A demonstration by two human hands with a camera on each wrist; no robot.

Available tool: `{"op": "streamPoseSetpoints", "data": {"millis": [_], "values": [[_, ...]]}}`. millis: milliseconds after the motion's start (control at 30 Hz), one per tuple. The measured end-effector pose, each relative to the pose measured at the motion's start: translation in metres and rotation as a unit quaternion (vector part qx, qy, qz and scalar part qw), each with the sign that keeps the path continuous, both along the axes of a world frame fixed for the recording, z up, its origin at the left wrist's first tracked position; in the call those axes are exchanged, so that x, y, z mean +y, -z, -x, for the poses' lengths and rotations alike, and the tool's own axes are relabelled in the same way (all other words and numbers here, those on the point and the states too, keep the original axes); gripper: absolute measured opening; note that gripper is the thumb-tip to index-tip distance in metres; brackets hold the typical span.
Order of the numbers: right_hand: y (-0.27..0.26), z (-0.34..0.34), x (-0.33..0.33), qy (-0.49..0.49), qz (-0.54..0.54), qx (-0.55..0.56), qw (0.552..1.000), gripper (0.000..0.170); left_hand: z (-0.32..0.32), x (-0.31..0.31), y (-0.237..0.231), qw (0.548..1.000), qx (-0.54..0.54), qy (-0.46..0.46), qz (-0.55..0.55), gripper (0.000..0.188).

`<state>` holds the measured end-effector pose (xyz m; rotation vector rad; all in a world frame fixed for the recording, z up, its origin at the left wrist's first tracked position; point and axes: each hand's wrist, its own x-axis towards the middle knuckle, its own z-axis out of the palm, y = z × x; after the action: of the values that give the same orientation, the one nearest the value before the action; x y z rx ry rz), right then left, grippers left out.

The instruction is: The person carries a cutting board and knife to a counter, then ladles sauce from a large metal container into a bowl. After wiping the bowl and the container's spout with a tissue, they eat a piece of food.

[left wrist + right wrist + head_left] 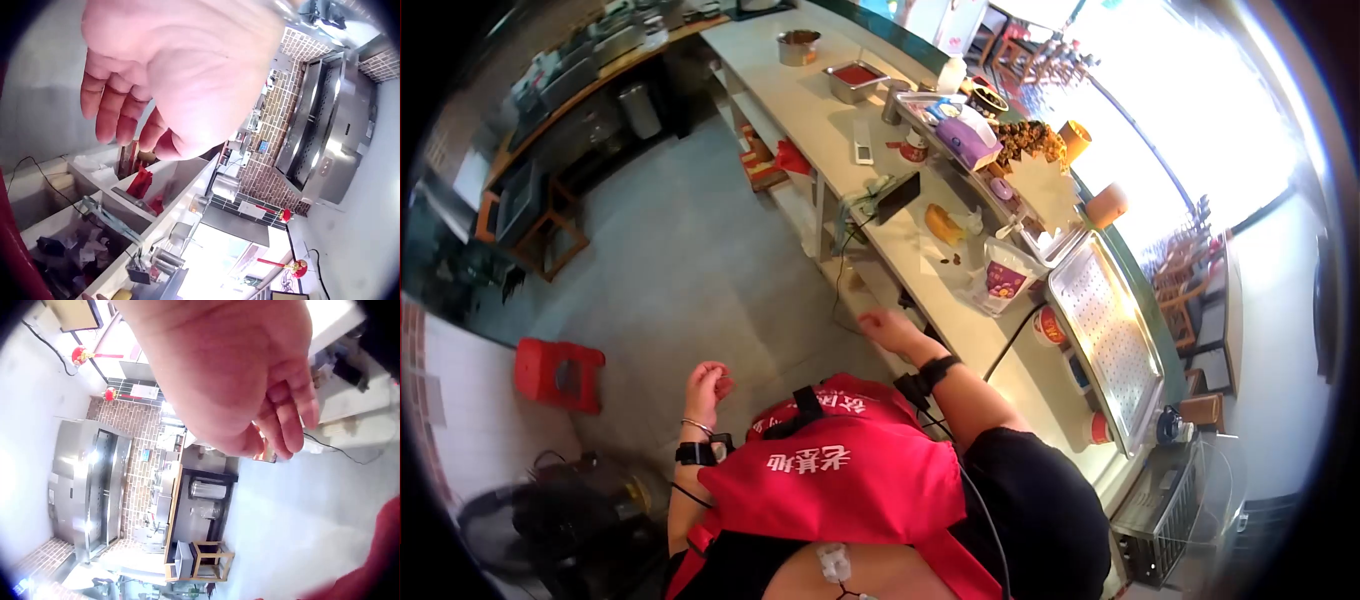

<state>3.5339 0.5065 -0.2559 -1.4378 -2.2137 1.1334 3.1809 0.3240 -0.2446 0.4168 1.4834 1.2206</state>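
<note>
My left hand hangs beside the red apron, away from the counter. In the left wrist view its palm shows, and the fingers bend loosely around nothing. My right hand is just off the counter's near edge, closest to the shelves beneath. The right wrist view shows its bare palm and relaxed fingers, with nothing held. On the counter beyond it lie a yellow curved piece of food, a printed white bag and a phone-like dark device.
A perforated metal tray leans along the counter's far side. Purple tissue pack, red-filled metal pan and a round pot stand farther up. A red stool is on the floor at left. A cable hangs off the counter.
</note>
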Motion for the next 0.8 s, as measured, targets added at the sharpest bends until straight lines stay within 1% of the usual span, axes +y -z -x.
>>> {"op": "streamPoseSetpoints", "data": {"millis": [33,67,100,133,167,200,233,267,300,333,367,400,433,467,500,533,600,667,700,733,767,800], "values": [[-0.006,0.004,0.018,0.011,0.005,-0.003,1.000,0.028,0.009,0.023,0.000,1.000,0.010,-0.005,-0.004,0.011],[-0.012,0.010,0.036,0.003,0.003,0.004,1.000,0.027,0.018,0.043,0.001,1.000,0.007,0.008,-0.001,0.011],[-0.016,0.015,0.052,-0.004,0.002,0.012,1.000,0.027,0.029,0.058,0.003,1.000,-0.007,-0.012,0.005,0.012],[-0.022,0.018,0.064,0.013,0.009,0.011,1.000,0.027,0.041,0.073,0.007,0.999,-0.020,-0.030,0.015,0.013],[-0.027,0.019,0.074,0.010,0.003,-0.005,1.000,0.026,0.052,0.092,0.012,0.998,-0.034,-0.043,0.019,0.013],[-0.027,0.018,0.081,0.009,-0.002,-0.020,1.000,0.025,0.064,0.110,0.022,0.999,-0.036,-0.024,0.030,0.013],[-0.023,0.015,0.087,0.029,0.006,-0.023,0.999,0.025,0.076,0.132,0.034,0.995,-0.070,-0.050,0.041,0.013],[-0.020,0.011,0.093,0.059,0.021,-0.003,0.998,0.024,0.084,0.156,0.042,0.990,-0.102,-0.076,0.051,0.012],[-0.019,0.009,0.101,0.090,0.032,0.018,0.995,0.023,0.091,0.183,0.049,0.989,-0.103,-0.079,0.068,0.013],[-0.025,0.008,0.111,0.110,0.032,0.018,0.993,0.023,0.098,0.212,0.054,0.991,-0.102,-0.059,0.070,0.013],[-0.038,0.007,0.121,0.181,-0.017,0.058,0.982,0.023,0.104,0.243,0.057,0.992,-0.100,-0.025,0.077,0.013],[-0.052,0.007,0.133,0.250,-0.069,0.096,0.961,0.024,0.110,0.275,0.059,0.992,-0.098,0.009,0.083,0.012],[-0.066,0.003,0.157,0.299,-0.154,0.102,0.936,0.025,0.116,0.309,0.057,0.992,-0.095,0.031,0.082,0.012],[-0.083,-0.004,0.184,0.342,-0.236,0.102,0.904,0.027,0.118,0.339,0.054,0.991,-0.075,0.075,0.076,0.012],[-0.109,-0.010,0.211,0.372,-0.326,0.063,0.867,0.029,0.118,0.367,0.052,0.989,-0.059,0.114,0.067,0.012],[-0.136,-0.017,0.241,0.393,-0.414,0.023,0.821,0.031,0.115,0.395,0.047,0.988,-0.063,0.126,0.064,0.012],[-0.170,-0.038,0.298,0.454,-0.528,-0.093,0.712,0.036,0.114,0.441,0.032,0.984,-0.030,0.172,0.047,0.010],[-0.177,-0.054,0.340,0.530,-0.457,-0.249,0.670,0.031,0.120,0.475,0.036,0.978,-0.018,0.202,0.044,0.009],[-0.181,-0.064,0.353,0.521,-0.308,-0.300,0.738,0.024,0.121,0.487,0.038,0.974,-0.005,0.223,0.043,0.009],[-0.178,-0.093,0.374,0.469,-0.162,-0.345,0.797,0.019,0.123,0.493,0.041,0.971,-0.006,0.235,0.046,0.009],[-0.169,-0.106,0.390,0.547,-0.314,-0.310,0.711,0.019,0.126,0.499,0.044,0.968,0.003,0.241,0.069,0.009],[-0.198,-0.106,0.392,0.542,-0.426,-0.304,0.657,0.018,0.124,0.503,0.049,0.966,0.008,0.243,0.090,0.009]]}}
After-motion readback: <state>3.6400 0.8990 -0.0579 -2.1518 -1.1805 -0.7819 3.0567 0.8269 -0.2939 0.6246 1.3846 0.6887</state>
